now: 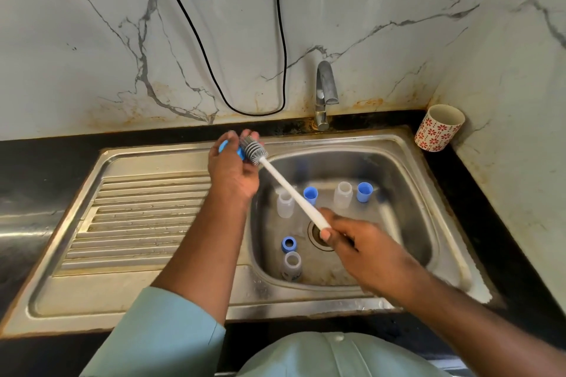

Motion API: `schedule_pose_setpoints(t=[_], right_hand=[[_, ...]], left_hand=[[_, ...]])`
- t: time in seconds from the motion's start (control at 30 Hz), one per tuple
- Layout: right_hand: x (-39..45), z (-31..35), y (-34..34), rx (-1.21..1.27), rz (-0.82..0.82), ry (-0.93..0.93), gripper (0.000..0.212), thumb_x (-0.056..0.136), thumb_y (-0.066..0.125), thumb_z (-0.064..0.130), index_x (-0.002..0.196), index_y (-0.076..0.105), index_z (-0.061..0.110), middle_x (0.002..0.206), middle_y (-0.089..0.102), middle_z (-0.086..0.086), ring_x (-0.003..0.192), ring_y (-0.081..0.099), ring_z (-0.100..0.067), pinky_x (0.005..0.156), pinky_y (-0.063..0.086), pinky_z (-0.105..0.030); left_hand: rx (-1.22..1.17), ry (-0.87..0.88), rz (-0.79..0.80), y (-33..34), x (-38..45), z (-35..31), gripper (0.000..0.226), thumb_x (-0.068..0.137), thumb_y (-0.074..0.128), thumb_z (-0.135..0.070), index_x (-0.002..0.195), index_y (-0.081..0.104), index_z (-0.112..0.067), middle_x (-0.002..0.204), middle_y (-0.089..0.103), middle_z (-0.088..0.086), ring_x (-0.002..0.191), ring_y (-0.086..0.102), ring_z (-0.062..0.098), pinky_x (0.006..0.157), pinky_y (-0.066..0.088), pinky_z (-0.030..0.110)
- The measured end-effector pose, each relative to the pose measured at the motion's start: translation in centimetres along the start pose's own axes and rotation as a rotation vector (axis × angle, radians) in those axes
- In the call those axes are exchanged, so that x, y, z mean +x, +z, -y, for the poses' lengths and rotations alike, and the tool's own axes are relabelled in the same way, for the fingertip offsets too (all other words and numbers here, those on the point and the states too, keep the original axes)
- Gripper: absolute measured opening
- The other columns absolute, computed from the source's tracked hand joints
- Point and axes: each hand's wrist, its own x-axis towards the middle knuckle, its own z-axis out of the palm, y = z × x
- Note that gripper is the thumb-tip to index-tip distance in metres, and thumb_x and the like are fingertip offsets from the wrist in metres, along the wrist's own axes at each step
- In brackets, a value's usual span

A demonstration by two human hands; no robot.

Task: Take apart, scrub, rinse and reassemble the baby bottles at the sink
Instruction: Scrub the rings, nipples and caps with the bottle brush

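Head view: brush on blue part above sink

Left hand [232, 167] grips a blue bottle part [232, 150] above the sink [398, 147] rim. Right hand [361, 249] clamps the brush [284, 182] handle, bristles touching that part. Bottles [285, 204] stand in the basin.

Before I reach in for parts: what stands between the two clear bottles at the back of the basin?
In the head view, one blue cap stands between the left clear bottle and the right clear bottle, with the brush handle crossing above.
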Motion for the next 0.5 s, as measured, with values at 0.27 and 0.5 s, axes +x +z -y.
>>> schedule_pose_setpoints(t=[0.27,0.5], right_hand=[[-0.6,-0.2,1.1,-0.038,0.025,-0.021,0.017,0.102,0.044,0.037,0.096,0.055,0.049,0.058,0.053,0.012,0.043,0.045,-0.002,0.042,0.032,-0.013],[-0.5,-1.7,0.7,-0.217,-0.042,-0.092,0.033,0.101,0.044,0.038,0.132,0.054,0.036,0.060,0.047,0.006,0.048,0.042,-0.010,0.051,0.036,-0.020]], left_hand=[[-0.038,-0.012,-0.090,-0.3,0.8,-0.3,0.033,0.098,0.056,-0.018,0.129,0.054,-0.010,0.118,0.067,0.016,0.087,0.072,0.026,0.063,0.061,0.037],[-0.072,-0.134,-0.031,-0.2,-0.3,0.1,0.041,0.104,0.043,-0.027,0.139,0.045,-0.007,0.127,0.060,0.015,0.102,0.067,0.028,0.093,0.050,0.045]])
